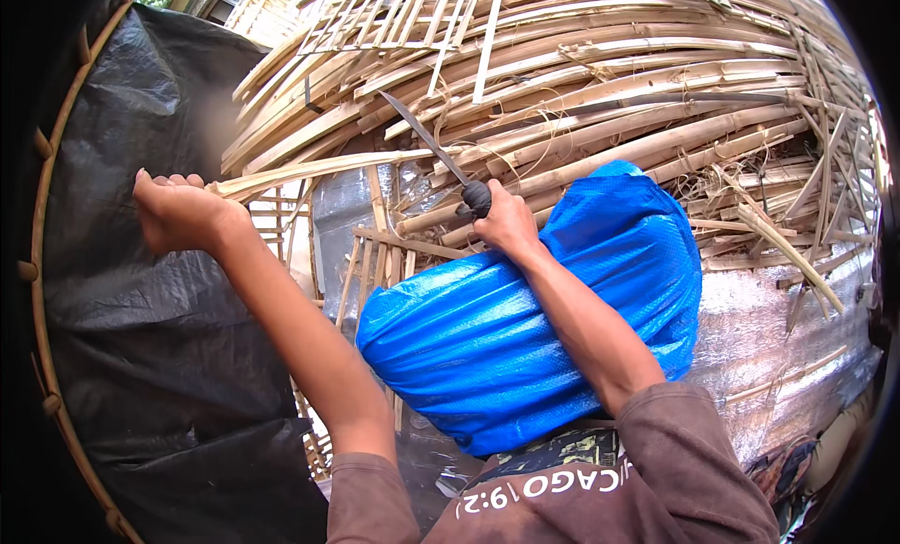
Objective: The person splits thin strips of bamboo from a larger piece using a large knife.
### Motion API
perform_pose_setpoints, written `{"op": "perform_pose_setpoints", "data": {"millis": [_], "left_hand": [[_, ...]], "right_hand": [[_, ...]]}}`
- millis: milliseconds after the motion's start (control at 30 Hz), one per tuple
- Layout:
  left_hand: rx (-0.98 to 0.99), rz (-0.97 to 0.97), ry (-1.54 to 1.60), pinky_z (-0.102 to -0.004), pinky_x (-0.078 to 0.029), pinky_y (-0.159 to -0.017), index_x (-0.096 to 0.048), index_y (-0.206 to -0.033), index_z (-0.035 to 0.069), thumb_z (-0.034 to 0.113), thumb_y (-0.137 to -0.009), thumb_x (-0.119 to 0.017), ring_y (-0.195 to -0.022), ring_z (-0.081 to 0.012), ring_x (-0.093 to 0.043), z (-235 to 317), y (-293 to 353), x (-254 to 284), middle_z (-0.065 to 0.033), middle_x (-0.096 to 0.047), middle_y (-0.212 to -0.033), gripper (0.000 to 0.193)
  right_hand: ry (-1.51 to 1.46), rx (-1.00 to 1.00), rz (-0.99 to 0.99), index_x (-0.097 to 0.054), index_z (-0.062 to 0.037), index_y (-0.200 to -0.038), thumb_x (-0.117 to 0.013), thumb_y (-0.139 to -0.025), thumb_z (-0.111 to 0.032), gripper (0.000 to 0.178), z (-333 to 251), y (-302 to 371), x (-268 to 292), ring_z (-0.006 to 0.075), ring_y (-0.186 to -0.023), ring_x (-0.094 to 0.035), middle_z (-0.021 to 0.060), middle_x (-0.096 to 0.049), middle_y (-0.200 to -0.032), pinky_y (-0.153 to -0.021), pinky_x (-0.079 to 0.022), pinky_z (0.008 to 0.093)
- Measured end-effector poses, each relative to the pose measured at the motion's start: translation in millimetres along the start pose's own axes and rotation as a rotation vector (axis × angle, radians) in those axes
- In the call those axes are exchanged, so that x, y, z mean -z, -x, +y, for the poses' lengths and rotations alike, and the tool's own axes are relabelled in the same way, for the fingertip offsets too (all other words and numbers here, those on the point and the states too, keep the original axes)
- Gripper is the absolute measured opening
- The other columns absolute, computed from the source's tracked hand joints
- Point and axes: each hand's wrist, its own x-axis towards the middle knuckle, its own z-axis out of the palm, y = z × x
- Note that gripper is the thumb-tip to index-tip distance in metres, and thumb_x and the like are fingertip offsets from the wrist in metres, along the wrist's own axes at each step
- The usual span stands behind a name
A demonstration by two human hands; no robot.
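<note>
My right hand [508,223] is closed around the black-wrapped handle of a long knife [427,139]. The narrow dark blade points up and to the left, and it crosses a pale split bamboo strip [323,165]. At the left, my left hand [183,209] has its fingers curled at the strip's left end. Part of the strip there is hidden behind the hand and wrist. A shiny blue tarp [487,342] covers my lap, under my right forearm.
A large stack of bamboo strips [656,75] fills the far side. Slatted bamboo frames [394,14] lie on top. Black plastic sheeting [169,328] hangs along the left beside a curved pole [47,197]. Silvery sheeting [759,328] lies at the right, with loose bamboo pieces [792,253] above.
</note>
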Motion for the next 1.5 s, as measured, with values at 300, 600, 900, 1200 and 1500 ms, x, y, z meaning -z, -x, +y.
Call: {"op": "perform_pose_setpoints", "data": {"millis": [300,600,900,1200,1500], "left_hand": [[0.258,-0.239,0.403,-0.0312,-0.041,-0.059,-0.050,-0.093,0.013,0.032,-0.095,-0.057,-0.065,-0.0113,-0.045,-24,26,22,0.0006,-0.048,-0.075,0.021],[0.129,-0.147,0.318,-0.0263,-0.014,-0.042,-0.032,-0.067,0.016,0.046,-0.104,-0.048,-0.044,-0.0089,-0.015,29,13,23,0.0045,-0.021,-0.055,0.050],[-0.075,-0.158,0.325,-0.0238,-0.015,-0.042,-0.040,-0.071,0.016,0.048,-0.106,-0.043,-0.045,-0.0072,-0.015,110,-12,84,0.0055,-0.020,-0.054,0.047],[0.156,-0.699,1.089,-0.0491,-0.039,-0.106,-0.055,-0.124,0.011,0.065,-0.096,-0.047,-0.104,-0.0208,-0.052,89,-5,229,-0.0007,-0.058,-0.099,0.062],[1.128,-1.313,-0.058,-0.0435,-0.040,-0.106,-0.026,-0.151,0.009,0.070,-0.082,-0.063,-0.129,-0.0321,-0.051,43,91,316,-0.0186,-0.050,-0.140,0.099]], "right_hand": [[-0.039,0.009,-0.020,-0.054,-0.0056,-0.108,-0.066,-0.072,-0.013,0.039,1,1,-1,0.0496,-0.092,-0.065,0.0298,-0.068,-0.091,-0.083,-0.050,0.0568],[-0.090,0.237,-0.028,-0.053,-0.0093,-0.109,-0.067,-0.070,-0.013,0.041,-6,7,5,0.0506,-0.084,-0.065,0.0291,-0.067,-0.082,-0.074,-0.051,0.0572],[-0.146,0.433,-0.150,-0.057,-0.0105,-0.109,-0.072,-0.071,-0.012,0.041,-43,35,23,0.0471,-0.083,-0.065,0.0254,-0.067,-0.083,-0.070,-0.049,0.0525],[0.023,0.641,0.151,-0.055,-0.0119,-0.107,-0.074,-0.072,-0.015,0.040,-66,27,75,0.0456,-0.076,-0.065,0.0217,-0.067,-0.075,-0.065,-0.049,0.0550],[0.446,1.025,0.227,-0.054,-0.0119,-0.114,-0.072,-0.072,-0.015,0.045,-44,31,138,0.0340,-0.066,-0.067,0.0105,-0.067,-0.074,-0.056,-0.050,0.0474]]}}
